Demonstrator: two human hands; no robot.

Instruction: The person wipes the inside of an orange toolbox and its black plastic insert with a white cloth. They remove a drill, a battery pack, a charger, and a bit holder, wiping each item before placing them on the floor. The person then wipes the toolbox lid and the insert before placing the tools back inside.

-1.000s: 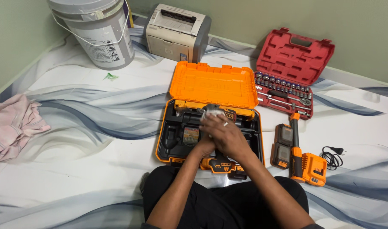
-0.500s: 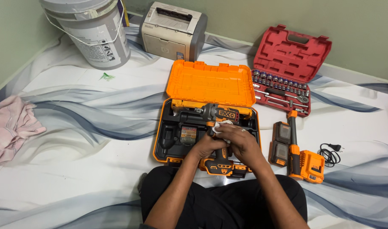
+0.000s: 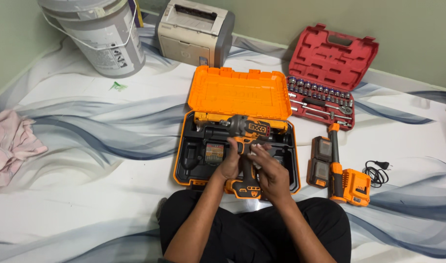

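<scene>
The black-and-orange drill stood upright over the open orange case. The left hand gripped its handle; the right hand pressed a white cloth against it.

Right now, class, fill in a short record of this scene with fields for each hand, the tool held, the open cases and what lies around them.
Left hand: left hand grips the handle of the orange and black cordless impact wrench
Right hand: right hand rests against the handle with a small white cloth
Under the tool: open orange plastic tool case
Right side: open red socket set case; orange battery charger
Far side: grey plastic bucket; beige printer
Left edge: pink cloth
</scene>
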